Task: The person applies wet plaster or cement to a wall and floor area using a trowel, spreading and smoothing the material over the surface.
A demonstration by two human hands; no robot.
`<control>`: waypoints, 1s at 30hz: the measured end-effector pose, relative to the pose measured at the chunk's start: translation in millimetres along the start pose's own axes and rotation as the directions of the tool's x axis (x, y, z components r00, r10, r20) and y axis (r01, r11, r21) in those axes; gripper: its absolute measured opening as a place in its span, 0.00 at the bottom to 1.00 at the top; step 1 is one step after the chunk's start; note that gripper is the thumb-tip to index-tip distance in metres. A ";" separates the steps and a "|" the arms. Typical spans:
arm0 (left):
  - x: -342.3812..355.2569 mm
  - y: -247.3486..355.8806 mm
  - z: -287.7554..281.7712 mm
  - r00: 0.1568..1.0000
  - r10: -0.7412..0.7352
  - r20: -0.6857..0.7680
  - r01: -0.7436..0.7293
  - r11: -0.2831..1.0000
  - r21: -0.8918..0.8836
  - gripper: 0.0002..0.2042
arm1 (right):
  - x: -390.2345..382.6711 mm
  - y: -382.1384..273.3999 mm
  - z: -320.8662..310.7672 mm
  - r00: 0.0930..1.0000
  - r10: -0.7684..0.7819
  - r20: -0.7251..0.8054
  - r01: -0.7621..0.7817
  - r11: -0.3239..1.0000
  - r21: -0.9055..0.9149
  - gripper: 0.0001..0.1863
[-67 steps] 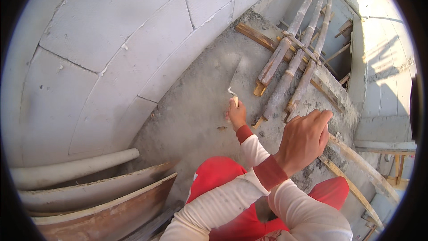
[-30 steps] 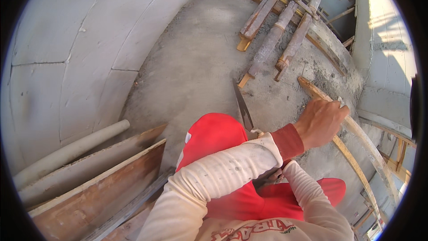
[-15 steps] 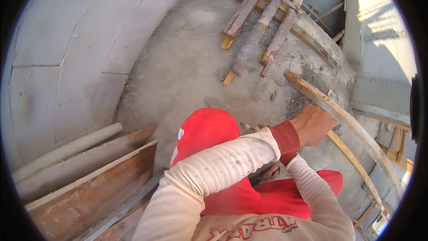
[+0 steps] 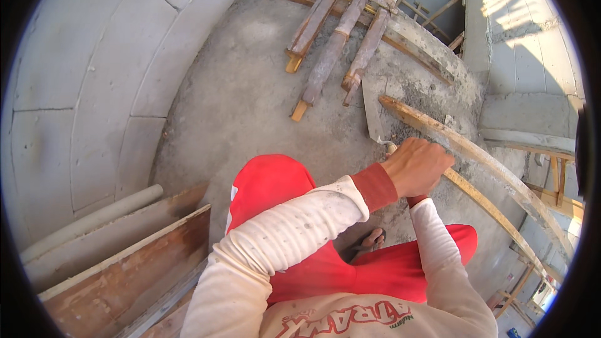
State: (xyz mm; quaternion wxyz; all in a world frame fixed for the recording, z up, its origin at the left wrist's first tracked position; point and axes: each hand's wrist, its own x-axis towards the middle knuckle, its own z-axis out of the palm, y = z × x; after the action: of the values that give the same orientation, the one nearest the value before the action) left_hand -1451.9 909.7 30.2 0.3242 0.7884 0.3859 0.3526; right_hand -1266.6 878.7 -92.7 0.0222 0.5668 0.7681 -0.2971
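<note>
My left hand (image 4: 416, 166) is closed in a fist, its arm crossing from the lower left over my right wrist. What it grips, if anything, is hidden. My right hand lies mostly underneath it; only the red cuff (image 4: 416, 200) shows. A trowel (image 4: 374, 112) with a long, flat grey blade points away from me over the concrete floor. Its handle (image 4: 391, 148) runs back under my hands, apparently into the right one. Just right of my fists lie two long timber strips, a broad one (image 4: 463, 141) and a narrower one (image 4: 482, 199).
Three wrapped poles (image 4: 341, 34) lie across a plank (image 4: 416, 56) ahead. A pale block wall (image 4: 100, 56) rises at left. Boards (image 4: 138, 256) and a white pipe (image 4: 94, 222) stand at lower left. Beyond the floor's right edge is an opening with timber framing (image 4: 444, 9).
The trowel blade has swung from pointing left to pointing away from me, and now shows fully. My hands have shifted a little left in view, still crossed.
</note>
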 end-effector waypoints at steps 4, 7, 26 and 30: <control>-5.4 1.6 -6.1 1.000 -0.024 -0.007 0.024 1.000 0.006 0.05 | 1.1 -15.1 21.6 0.999 -0.029 0.032 0.028 0.999 0.040 0.22; -5.8 2.5 -6.8 0.999 -0.034 -0.007 0.034 0.999 -0.003 0.04 | -1.9 -12.0 22.1 0.998 -0.034 0.061 0.031 0.999 0.043 0.22; -9.4 5.6 -5.8 0.995 -0.089 0.033 0.089 0.996 -0.012 0.06 | 80.5 -39.9 39.2 0.996 0.077 0.042 -0.080 0.993 0.084 0.21; -7.4 8.6 -10.2 0.994 -0.109 0.002 0.109 0.994 -0.007 0.10 | 24.2 -14.7 57.9 0.945 0.116 -0.306 -0.065 0.983 0.171 0.21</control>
State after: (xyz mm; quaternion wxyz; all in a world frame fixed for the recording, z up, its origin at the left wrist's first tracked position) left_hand -1460.2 901.6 40.2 0.3462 0.7652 0.4271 0.3351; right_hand -1305.8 868.9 -142.9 -0.1320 0.6415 0.7088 -0.2621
